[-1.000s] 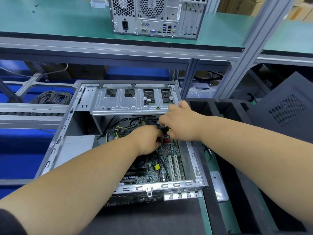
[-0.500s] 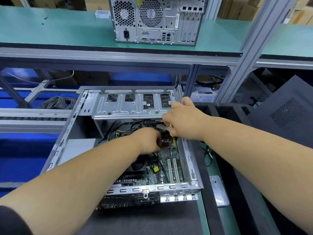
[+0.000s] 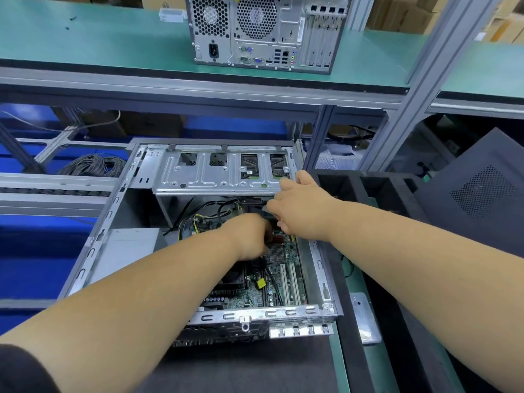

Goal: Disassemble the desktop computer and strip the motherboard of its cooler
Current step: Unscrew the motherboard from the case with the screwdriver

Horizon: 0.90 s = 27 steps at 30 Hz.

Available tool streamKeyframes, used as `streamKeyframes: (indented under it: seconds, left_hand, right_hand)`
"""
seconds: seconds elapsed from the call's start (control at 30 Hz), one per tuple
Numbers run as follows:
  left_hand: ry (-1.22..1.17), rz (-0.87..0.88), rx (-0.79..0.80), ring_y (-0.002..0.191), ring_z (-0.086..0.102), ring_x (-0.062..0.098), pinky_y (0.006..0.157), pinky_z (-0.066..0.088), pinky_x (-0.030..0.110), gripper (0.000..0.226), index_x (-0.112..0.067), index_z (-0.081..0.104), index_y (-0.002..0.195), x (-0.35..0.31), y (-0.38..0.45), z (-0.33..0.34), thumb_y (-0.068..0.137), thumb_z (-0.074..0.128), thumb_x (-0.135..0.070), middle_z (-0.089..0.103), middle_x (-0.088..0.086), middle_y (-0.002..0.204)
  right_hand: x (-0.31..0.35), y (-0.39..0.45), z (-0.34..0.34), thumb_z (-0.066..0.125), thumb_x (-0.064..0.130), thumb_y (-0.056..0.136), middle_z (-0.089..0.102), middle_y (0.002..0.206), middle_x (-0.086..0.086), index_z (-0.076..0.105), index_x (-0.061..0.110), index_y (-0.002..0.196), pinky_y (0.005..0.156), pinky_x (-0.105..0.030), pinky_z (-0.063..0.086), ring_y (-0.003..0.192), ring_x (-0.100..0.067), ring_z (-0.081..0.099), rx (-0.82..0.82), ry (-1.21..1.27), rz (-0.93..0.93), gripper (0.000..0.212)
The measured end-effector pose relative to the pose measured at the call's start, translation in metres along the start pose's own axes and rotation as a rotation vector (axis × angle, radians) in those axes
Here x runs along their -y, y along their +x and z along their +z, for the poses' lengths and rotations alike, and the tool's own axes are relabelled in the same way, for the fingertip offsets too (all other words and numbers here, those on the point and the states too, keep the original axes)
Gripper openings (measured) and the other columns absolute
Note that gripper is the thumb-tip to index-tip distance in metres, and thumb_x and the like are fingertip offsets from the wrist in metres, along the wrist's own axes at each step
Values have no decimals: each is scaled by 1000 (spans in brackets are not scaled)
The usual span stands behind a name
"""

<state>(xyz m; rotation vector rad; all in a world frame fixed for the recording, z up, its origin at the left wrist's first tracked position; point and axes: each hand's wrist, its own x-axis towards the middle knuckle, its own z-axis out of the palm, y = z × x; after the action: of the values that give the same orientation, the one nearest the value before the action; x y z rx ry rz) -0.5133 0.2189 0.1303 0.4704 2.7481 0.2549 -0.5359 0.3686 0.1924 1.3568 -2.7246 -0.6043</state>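
Head view is showing the opened desktop computer [image 3: 198,245] lying on its side on the dark mat of the table [image 3: 255,367], its motherboard [image 3: 279,282] exposed and facing up. The left hand [image 3: 249,236] is reaching into the case over the board, fingers curled downward; what they are gripping is hidden beneath the hand, so I cannot tell its hold. The right hand [image 3: 304,211] is reaching in from the right, just below the drive cage [image 3: 221,177], its fingers curling round a dark cable connector [image 3: 265,209] beside the left hand. The two hands are nearly touching. The cooler [image 3: 234,279] is sitting on the board, largely covered by the left forearm. A second computer [image 3: 266,29] is standing upright on the upper shelf [image 3: 99,43]. A dark perforated side panel [image 3: 479,191] is leaning at the right.
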Motion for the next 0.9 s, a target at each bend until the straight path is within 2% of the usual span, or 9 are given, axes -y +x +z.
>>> streamKeyframes:
  seconds: [0.13,0.3,0.5,0.67,0.8,0.9]
  left_hand:
    - [-20,2,0,94,61,29,80,54,40,30,-14,67,106,2,0,1,82,67,-31,64,8,104]
    - [-62,4,-3,96,61,28,82,54,40,31,-16,67,108,4,0,2,81,68,-32,64,6,106]
    - [-87,-3,-16,96,61,25,80,53,35,28,-23,68,108,4,1,3,81,68,-30,65,2,107]
    - [-85,-4,-23,96,60,24,76,51,31,27,-25,68,106,4,1,4,81,68,-32,64,0,106]
    - [-107,-13,-16,96,60,23,80,53,33,23,-27,69,102,5,2,5,79,69,-33,65,-1,106]
    - [-108,-27,-16,96,60,22,79,53,34,26,-27,67,104,5,1,5,79,70,-35,64,-1,106]
  right_hand:
    - [1,0,1,48,38,97,59,93,6,54,23,101,81,-39,12,106,-19,41,1,-19,0,16]
    - [-1,-1,0,49,38,95,50,83,10,41,27,88,79,-38,12,101,-18,39,-9,33,23,15]
    - [-3,-3,-3,51,36,94,61,87,8,51,26,92,80,-39,13,98,-17,38,-28,44,29,9]
    - [-1,-2,-2,50,38,95,56,86,8,40,27,88,80,-38,15,101,-19,40,9,54,42,17]
    - [-2,-4,-7,51,35,94,62,91,8,42,28,88,83,-39,18,98,-17,37,11,77,55,13]
    - [-6,-7,-15,51,34,94,59,87,9,44,26,87,83,-39,19,94,-17,34,-23,87,71,13]
